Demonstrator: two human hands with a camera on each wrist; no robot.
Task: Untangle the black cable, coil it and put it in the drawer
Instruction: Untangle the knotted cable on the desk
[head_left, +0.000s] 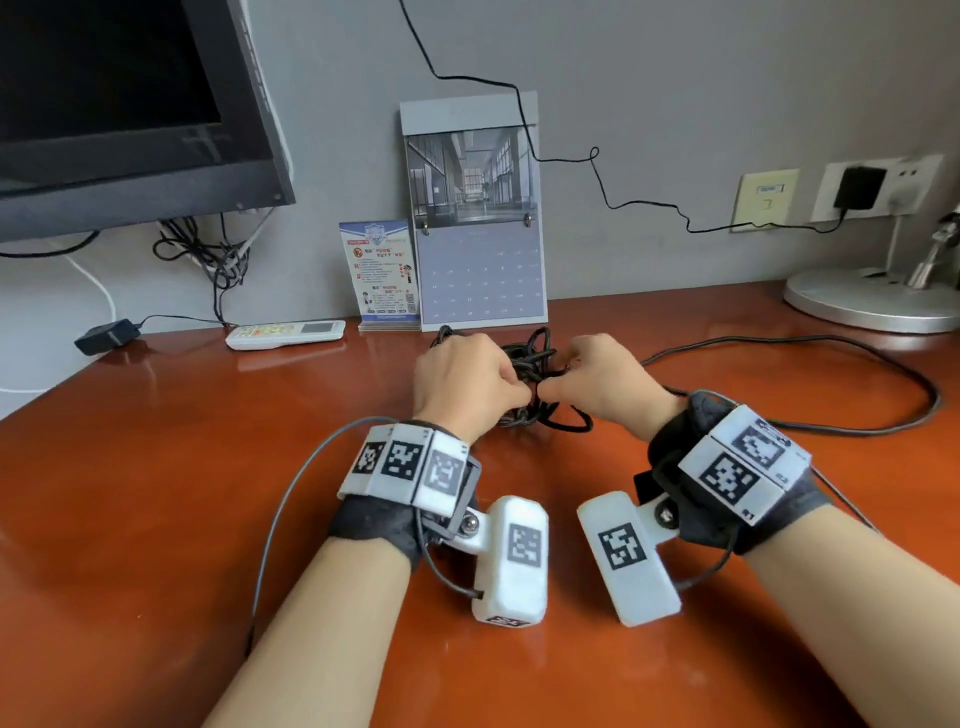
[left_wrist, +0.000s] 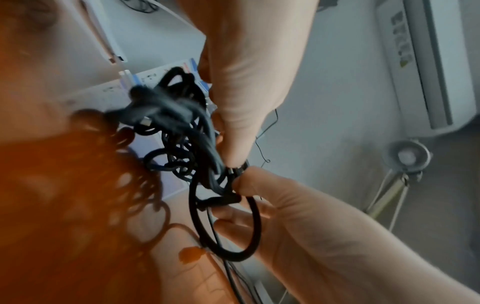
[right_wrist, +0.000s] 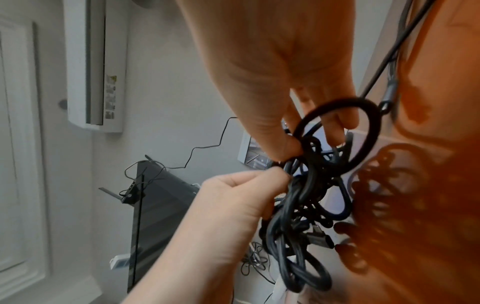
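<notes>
The black cable (head_left: 530, 358) is a knotted bundle held just above the red-brown desk (head_left: 182, 493), in front of the calendar. My left hand (head_left: 519, 391) pinches strands on the bundle's left side, and my right hand (head_left: 553, 385) pinches strands on its right, fingertips almost meeting. In the left wrist view my left hand (left_wrist: 233, 162) comes from the top and grips the tangle (left_wrist: 182, 127), while my right hand (left_wrist: 241, 185) holds a round loop. The right wrist view shows my right hand (right_wrist: 291, 152), my left hand (right_wrist: 280, 174) and the bundle (right_wrist: 301, 226) with a plug end. No drawer is in view.
A long black length (head_left: 930, 400) curves over the desk to the right. A calendar (head_left: 478, 270) and a card stand (head_left: 382, 275) stand against the wall, with a white remote (head_left: 285, 335) to their left. A monitor (head_left: 130, 114) is far left, a lamp base (head_left: 872, 301) far right.
</notes>
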